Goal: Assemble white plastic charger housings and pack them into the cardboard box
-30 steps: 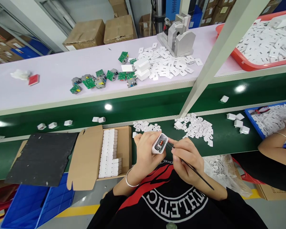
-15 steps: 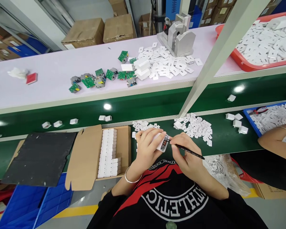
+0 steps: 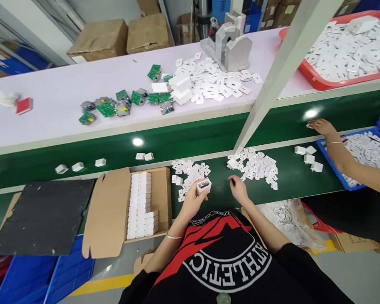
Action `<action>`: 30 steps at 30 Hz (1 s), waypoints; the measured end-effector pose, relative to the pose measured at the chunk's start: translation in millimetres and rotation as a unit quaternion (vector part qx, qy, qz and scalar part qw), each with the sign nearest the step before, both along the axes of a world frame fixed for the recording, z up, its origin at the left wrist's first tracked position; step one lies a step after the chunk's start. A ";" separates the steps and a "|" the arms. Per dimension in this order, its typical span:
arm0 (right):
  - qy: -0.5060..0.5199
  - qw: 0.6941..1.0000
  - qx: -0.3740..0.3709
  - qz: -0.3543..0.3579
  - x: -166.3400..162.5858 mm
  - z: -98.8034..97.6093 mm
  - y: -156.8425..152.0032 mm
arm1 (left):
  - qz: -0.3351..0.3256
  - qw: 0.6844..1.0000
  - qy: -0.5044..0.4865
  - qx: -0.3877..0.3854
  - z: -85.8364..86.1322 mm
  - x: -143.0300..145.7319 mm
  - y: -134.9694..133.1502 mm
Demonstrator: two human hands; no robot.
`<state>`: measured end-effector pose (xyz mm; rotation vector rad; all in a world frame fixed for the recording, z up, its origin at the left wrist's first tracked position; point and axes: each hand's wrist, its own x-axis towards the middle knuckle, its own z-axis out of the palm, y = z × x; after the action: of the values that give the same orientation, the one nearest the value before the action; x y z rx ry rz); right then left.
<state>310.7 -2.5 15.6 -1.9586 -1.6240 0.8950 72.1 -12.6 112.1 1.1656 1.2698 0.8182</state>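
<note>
While the left hand (image 3: 191, 200) is gripping a white charger shell (image 3: 204, 186) upright, open end up, a cardboard box (image 3: 164, 194) of white parts is sitting just to its left; small white plates (image 3: 186, 171) are lying just beyond it. The right hand (image 3: 239, 189) is hovering half open and empty, fingers loosely curled; a second heap of white plates (image 3: 256, 166) is lying just beyond its fingertips.

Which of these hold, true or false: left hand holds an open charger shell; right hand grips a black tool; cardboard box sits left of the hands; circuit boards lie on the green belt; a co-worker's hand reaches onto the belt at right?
1. The left hand holds an open charger shell. True.
2. The right hand grips a black tool. False: no tool shows in it.
3. The cardboard box of white chargers sits left of the hands. True.
4. The green circuit boards lie on the green belt. False: they lie on the white upper shelf.
5. A co-worker's hand reaches onto the belt at right. True.
</note>
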 end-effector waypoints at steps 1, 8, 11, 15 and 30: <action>-0.021 0.999 -0.021 0.013 0.2 -20.0 -3.7 | 0.009 0.999 -0.027 -0.042 -8.5 0.8 -2.7; -0.102 0.989 -0.078 0.068 -2.5 -82.9 -17.3 | 0.015 0.977 -0.132 -0.165 -27.2 11.0 -12.7; -0.137 0.986 -0.082 0.045 20.4 -91.6 -11.1 | 0.031 0.967 -0.180 -0.177 -24.7 17.9 -10.9; -0.158 0.984 -0.080 0.030 64.0 -97.1 -5.8 | 0.038 0.959 -0.220 -0.173 -23.6 24.3 -7.6; -0.004 0.998 0.017 0.057 38.4 -46.8 4.5 | 0.035 0.984 -0.073 -0.161 -59.3 23.8 -2.3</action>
<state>349.0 2.0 -31.2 -1.8640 -1.7588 0.8966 95.9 -15.0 52.8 0.7912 1.2713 0.7042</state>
